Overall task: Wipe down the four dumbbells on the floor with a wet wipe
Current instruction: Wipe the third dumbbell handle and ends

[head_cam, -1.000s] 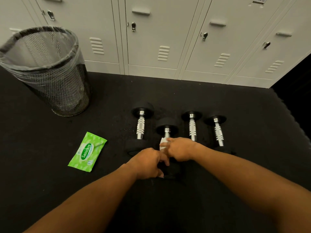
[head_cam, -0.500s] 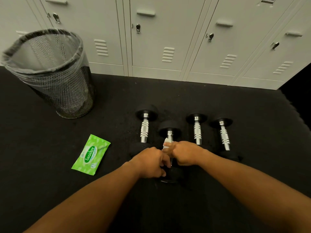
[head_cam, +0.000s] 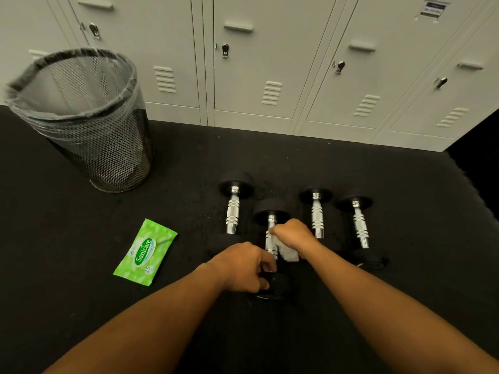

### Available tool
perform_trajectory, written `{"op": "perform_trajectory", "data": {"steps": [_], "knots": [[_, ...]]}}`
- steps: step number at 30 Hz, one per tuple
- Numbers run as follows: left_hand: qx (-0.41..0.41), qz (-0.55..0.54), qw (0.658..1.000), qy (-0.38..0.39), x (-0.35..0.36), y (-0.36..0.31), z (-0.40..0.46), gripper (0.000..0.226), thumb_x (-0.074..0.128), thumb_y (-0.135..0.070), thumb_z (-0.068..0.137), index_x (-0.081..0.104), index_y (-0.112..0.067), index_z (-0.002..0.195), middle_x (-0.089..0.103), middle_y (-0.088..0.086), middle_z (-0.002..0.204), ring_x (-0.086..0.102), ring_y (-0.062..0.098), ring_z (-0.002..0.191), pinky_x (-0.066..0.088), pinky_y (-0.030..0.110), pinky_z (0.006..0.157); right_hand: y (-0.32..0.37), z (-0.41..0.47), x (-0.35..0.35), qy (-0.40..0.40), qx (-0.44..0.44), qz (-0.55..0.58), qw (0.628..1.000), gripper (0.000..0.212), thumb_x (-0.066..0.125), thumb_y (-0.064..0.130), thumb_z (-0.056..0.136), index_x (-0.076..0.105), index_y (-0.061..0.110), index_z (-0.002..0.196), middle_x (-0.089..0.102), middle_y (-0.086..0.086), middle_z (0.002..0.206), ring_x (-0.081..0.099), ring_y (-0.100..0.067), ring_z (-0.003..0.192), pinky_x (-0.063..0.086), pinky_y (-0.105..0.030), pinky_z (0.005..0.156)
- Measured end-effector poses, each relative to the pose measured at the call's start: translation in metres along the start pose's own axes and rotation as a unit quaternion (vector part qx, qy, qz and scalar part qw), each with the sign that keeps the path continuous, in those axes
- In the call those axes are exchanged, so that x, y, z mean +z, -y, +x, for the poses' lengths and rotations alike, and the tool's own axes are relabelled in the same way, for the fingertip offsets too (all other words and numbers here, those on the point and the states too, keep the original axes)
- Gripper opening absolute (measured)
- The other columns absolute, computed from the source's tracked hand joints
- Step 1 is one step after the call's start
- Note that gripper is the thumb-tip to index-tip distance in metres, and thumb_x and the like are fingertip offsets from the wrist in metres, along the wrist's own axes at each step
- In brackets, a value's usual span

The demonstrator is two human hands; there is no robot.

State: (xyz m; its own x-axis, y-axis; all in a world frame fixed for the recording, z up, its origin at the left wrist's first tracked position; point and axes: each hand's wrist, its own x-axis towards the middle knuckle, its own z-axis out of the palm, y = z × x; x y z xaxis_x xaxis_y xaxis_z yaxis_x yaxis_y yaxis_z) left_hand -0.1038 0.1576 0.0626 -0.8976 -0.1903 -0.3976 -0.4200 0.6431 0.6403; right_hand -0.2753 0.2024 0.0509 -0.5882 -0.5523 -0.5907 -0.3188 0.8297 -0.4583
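Your right hand (head_cam: 293,234) is curled around a white wet wipe (head_cam: 287,252), pressing it against the chrome handle of the second dumbbell from the left (head_cam: 270,238), a black-ended weight with a ridged steel bar. Your left hand (head_cam: 244,267) grips that same dumbbell at its near black end, fingers wrapped over it. It lies on the black rubber floor (head_cam: 81,265) in a row with three matching black-and-chrome dumbbells: one just to its left (head_cam: 232,211), and two to its right (head_cam: 316,214) (head_cam: 359,225), all pointing near to far. A bright green wipe packet (head_cam: 145,252) lies flat to the left, well apart from the weights. A black mesh bin with a clear liner (head_cam: 89,117) stands far left, before the grey metal lockers (head_cam: 270,63).
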Motion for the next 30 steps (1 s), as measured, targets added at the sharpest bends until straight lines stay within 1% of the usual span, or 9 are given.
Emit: {"op": "perform_trajectory", "data": {"steps": [2,4,8,12,14,18,23,27,30], "knots": [[0.012,0.037,0.999,0.022,0.004,-0.001,0.002,0.060,0.081,-0.041,0.078,0.058,-0.032,0.133,0.061,-0.011,0.127,0.060,0.010,0.111,0.051,0.033,0.096,-0.001,0.000,0.012,0.021,0.010,0.001,1.000,0.032,0.072,0.036,0.082,0.067,0.008,0.097,0.065,-0.007,0.090,0.065,-0.023,0.086,0.049,-0.030,0.069],[0.025,0.094,0.995,0.028,0.011,-0.004,0.005,0.071,0.082,-0.044,0.077,0.053,-0.029,0.139,0.052,-0.009,0.137,0.053,0.014,0.122,0.045,0.036,0.103,-0.001,0.003,0.021,0.024,0.019,0.002,1.000,0.027,0.076,0.029,0.079,0.065,0.009,0.095,0.067,-0.008,0.091,0.066,-0.020,0.078,0.054,-0.031,0.067],[0.041,0.158,0.987,-0.008,0.020,-0.003,0.009,0.058,0.078,-0.038,0.080,0.056,-0.028,0.133,0.051,-0.008,0.137,0.052,0.016,0.123,0.043,0.039,0.103,-0.004,0.008,0.027,0.006,0.028,0.045,0.999,0.020,0.075,0.019,0.077,0.064,0.009,0.092,0.068,-0.009,0.088,0.067,-0.022,0.077,0.058,-0.035,0.070],[0.054,0.139,0.988,-0.029,0.024,-0.006,0.011,0.049,0.073,-0.037,0.082,0.059,-0.027,0.128,0.053,-0.008,0.132,0.053,0.015,0.117,0.042,0.036,0.098,-0.009,0.010,0.030,-0.022,0.025,0.073,0.997,0.015,0.072,0.020,0.078,0.059,0.013,0.080,0.061,-0.002,0.073,0.059,-0.014,0.063,0.045,-0.025,0.052],[0.056,0.141,0.988,-0.028,0.023,-0.009,0.014,0.049,0.073,-0.037,0.083,0.059,-0.026,0.129,0.053,-0.007,0.131,0.052,0.015,0.116,0.042,0.037,0.100,-0.013,0.013,0.031,-0.030,0.026,0.087,0.995,0.016,0.072,0.022,0.077,0.057,0.014,0.078,0.060,-0.001,0.073,0.058,-0.013,0.062,0.042,-0.024,0.049],[0.063,0.154,0.986,-0.016,0.020,-0.014,0.023,0.052,0.072,-0.037,0.083,0.058,-0.024,0.131,0.052,-0.006,0.133,0.051,0.015,0.117,0.041,0.035,0.100,-0.017,0.022,0.029,-0.030,0.028,0.100,0.994,0.018,0.073,0.023,0.074,0.063,0.012,0.084,0.067,-0.005,0.081,0.064,-0.017,0.069,0.045,-0.024,0.052],[0.055,0.156,0.985,-0.050,0.002,-0.010,0.040,0.054,0.072,-0.038,0.079,0.059,-0.026,0.130,0.052,-0.007,0.136,0.053,0.018,0.119,0.043,0.042,0.103,-0.006,0.040,0.012,-0.054,0.023,0.112,0.992,0.025,0.074,0.024,0.071,0.069,0.007,0.088,0.069,-0.009,0.086,0.067,-0.024,0.075,0.044,-0.025,0.055],[0.036,0.167,0.983,-0.067,-0.023,-0.008,0.062,0.056,0.075,-0.035,0.076,0.059,-0.027,0.129,0.052,-0.007,0.136,0.053,0.019,0.121,0.044,0.042,0.103,0.013,0.056,-0.012,-0.070,0.021,0.123,0.990,0.018,0.073,0.022,0.072,0.065,0.009,0.082,0.064,-0.004,0.076,0.061,-0.018,0.063,0.042,-0.023,0.048],[0.017,0.179,0.981,-0.071,-0.035,-0.008,0.075,0.058,0.076,-0.032,0.078,0.058,-0.027,0.133,0.052,-0.006,0.135,0.052,0.020,0.122,0.044,0.042,0.104,0.023,0.069,-0.025,-0.071,0.022,0.126,0.989,0.018,0.072,0.019,0.072,0.066,0.007,0.084,0.064,-0.004,0.073,0.060,-0.017,0.061,0.041,-0.024,0.047]]}}
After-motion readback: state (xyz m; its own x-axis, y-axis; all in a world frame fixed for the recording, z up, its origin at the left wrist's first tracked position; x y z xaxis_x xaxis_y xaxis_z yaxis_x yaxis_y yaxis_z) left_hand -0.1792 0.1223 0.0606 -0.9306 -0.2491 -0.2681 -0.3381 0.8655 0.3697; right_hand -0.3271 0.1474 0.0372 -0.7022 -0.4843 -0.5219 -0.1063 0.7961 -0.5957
